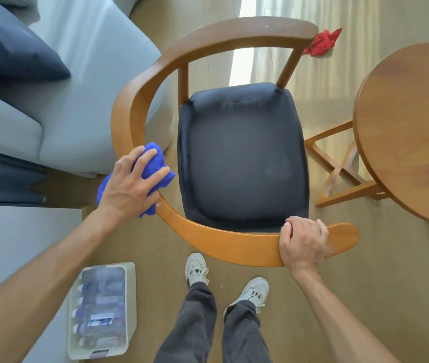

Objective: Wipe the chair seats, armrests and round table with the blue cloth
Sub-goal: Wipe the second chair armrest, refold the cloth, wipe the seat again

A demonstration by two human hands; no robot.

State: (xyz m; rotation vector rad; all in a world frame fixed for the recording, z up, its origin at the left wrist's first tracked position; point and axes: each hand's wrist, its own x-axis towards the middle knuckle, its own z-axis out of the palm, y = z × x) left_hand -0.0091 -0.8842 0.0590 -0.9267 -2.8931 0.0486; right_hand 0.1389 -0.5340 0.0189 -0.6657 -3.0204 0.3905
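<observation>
Bunched blue cloth (153, 163) lies on the chair's wooden armrest (129, 111).

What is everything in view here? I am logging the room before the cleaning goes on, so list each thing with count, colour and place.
blue cloth: one, bright blue, bunched on the chair's curved rail, under the left hand.
chair: one, wooden frame with curved armrest rail, centre.
seat cushion: one, dark navy, inside the rail.
round table: one, brown wood, right edge.
red cloth: one, crumpled on the floor behind the chair.
sofa: one, pale grey-blue, upper left.
pillow: one, dark blue, on the sofa.
bin of bottles: one, whitish, on the floor, lower left.
shoes: two, white, bottom centre.
left hand: presses the cloth to the rail.
right hand: grips the rail near its end.
</observation>
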